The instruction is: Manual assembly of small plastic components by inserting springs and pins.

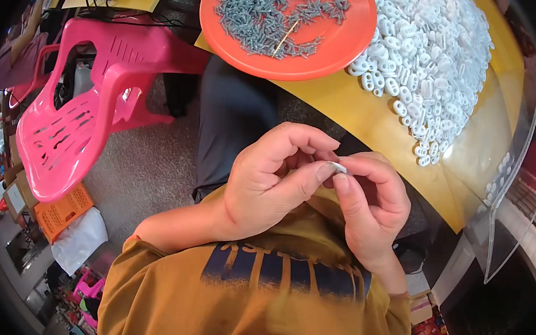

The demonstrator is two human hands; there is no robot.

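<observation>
Two hands are meeting above the lap: left hand (273,180) and right hand (372,204) are pinching one small white part (338,167) beside the yellow table (372,119), which is bearing one orange plate (346,48) of screws (274,10) and a white-piece heap (428,54); one pink chair (83,115) is standing on speckled floor (148,170).

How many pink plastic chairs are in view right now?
1: a pink plastic chair on the floor at the person's left, beside the yellow table. Others may be hidden beyond the picture's dark rim.

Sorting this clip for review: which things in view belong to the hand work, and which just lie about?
In use: left hand and right hand pinching one small white piece; white plastic pieces; orange plate of screws.
Lying about: pink chair; orange basket; clear sheet.
</observation>
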